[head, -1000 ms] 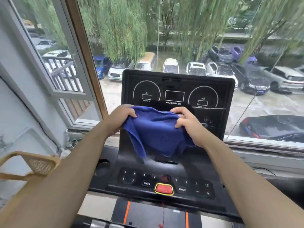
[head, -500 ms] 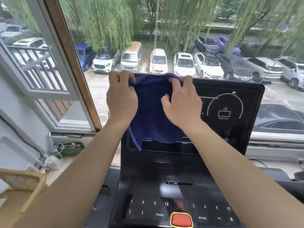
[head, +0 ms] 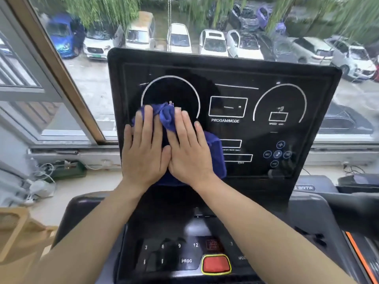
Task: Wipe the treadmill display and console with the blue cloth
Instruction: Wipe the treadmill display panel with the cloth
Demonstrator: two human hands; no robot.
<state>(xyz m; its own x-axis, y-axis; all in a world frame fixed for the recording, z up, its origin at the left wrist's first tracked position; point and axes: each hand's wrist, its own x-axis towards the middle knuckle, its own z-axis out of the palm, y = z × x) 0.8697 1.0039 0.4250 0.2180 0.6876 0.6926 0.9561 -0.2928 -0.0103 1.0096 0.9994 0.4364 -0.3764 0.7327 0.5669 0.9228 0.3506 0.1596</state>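
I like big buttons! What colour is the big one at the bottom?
Red button, yellow outline, head view.

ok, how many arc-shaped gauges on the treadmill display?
2. The left gauge has its lower part under the blue cloth, which the left hand and right hand press flat. The right gauge is uncovered.

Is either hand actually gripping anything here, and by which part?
No grip: both the left hand and right hand lie flat, fingers extended, pressing the bunched blue cloth against the treadmill display, over its middle.
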